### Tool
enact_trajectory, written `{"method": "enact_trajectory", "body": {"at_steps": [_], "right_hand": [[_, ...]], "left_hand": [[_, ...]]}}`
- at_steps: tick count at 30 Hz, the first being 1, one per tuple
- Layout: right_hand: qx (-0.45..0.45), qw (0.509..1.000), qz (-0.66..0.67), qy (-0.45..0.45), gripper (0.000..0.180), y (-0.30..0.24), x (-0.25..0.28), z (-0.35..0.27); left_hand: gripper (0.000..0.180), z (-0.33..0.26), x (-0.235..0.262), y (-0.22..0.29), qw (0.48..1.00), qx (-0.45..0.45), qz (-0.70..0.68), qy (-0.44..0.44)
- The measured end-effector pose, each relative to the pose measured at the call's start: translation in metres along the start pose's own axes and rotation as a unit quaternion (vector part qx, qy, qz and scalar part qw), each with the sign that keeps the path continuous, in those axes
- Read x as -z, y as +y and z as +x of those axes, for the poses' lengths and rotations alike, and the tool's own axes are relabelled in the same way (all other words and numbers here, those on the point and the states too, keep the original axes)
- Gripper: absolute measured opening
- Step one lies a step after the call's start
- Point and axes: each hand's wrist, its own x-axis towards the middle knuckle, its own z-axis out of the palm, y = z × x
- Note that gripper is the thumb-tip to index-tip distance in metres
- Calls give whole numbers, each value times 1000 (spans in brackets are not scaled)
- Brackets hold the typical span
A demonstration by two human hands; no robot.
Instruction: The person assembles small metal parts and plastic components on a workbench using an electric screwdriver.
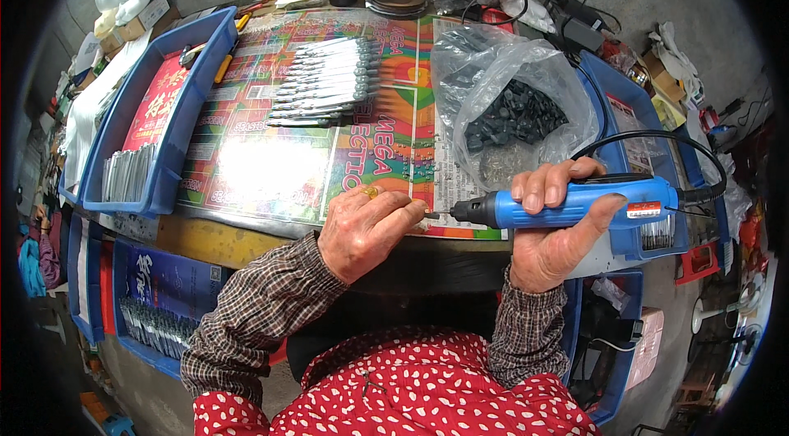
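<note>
Blue electric driver (575, 204) clasped in our right hand (552, 239), left hand (364, 230) pinching a small piece at its tip; finished metal pieces (325, 83) already rowed on the bench (246, 173), bagged black parts (514, 115) remain.

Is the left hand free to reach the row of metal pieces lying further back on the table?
Probably yes: nothing stands between the left hand and the metal pieces, only flat printed paper. However, its fingers seem pinched on something small at the blue power tool's tip.
</note>
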Motion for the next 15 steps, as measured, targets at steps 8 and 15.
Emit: {"method": "enact_trajectory", "body": {"at_steps": [8, 15], "right_hand": [[-8, 1000, 15, -2, 47, 2, 2, 0], [-8, 1000, 19, -4, 47, 3, 1, -1]], "left_hand": [[24, 2, 4, 2, 1000, 7, 14, -17], [24, -1, -1, -1, 1000, 7, 6, -6]]}}
